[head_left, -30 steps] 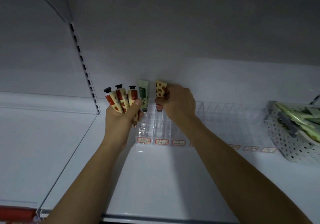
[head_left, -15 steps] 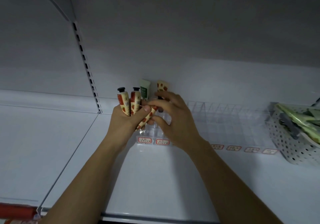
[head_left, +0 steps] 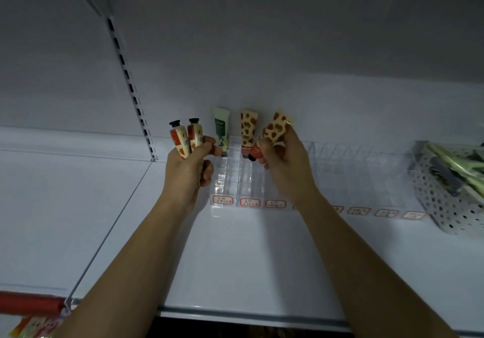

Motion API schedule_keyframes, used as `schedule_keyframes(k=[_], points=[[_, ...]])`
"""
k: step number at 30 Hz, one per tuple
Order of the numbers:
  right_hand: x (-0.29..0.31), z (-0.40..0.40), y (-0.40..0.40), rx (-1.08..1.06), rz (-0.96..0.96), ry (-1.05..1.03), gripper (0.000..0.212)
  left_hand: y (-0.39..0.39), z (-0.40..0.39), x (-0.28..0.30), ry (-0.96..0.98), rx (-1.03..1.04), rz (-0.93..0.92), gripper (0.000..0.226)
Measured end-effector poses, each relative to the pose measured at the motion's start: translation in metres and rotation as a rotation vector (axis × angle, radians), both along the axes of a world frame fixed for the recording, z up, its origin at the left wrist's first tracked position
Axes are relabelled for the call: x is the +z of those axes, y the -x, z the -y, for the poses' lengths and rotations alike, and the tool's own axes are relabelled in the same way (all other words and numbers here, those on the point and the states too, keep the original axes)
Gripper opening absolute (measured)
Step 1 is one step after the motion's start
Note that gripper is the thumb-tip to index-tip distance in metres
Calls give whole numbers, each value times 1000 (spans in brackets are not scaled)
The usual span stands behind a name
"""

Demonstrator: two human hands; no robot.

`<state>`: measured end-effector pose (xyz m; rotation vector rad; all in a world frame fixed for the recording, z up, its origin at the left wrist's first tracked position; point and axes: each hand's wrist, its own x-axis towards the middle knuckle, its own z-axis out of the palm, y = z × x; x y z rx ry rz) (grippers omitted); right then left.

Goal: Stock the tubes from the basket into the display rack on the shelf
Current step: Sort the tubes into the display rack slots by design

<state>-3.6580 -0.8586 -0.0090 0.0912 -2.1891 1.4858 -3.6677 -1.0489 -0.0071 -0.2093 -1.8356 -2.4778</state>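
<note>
Since half a second ago the right hand has pulled one spotted tube away from the left hand; it pinches it tilted over the clear rack, cap down. Left hand grips two tubes, caps up. Two tubes stand in the rack's back row; the basket sits at right.

Red-bordered labels on the rack are illegible.

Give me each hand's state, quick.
Left hand: closed on two tubes, caps up.
Right hand: closed on one spotted tube, cap down, above the rack.
</note>
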Motion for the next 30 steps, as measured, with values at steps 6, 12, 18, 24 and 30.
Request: schedule_keyframes(k=[6, 12, 18, 24, 30], points=[[4, 6, 3, -129, -24, 34, 19, 2, -2, -4, 102, 3, 18, 6], [32, 13, 6, -144, -88, -457, 28, 3, -2, -6, 174, -2, 6, 13], [40, 11, 19, -179, 31, -611, 33, 2, -2, -5, 217, -7, 0, 18], [38, 6, 30, -103, 182, -663, 32, -4, -1, -2, 226, -35, -68, 21], [32, 3, 24, -75, 197, -539, 37, -10, -6, 5, 231, -81, -139, 37]])
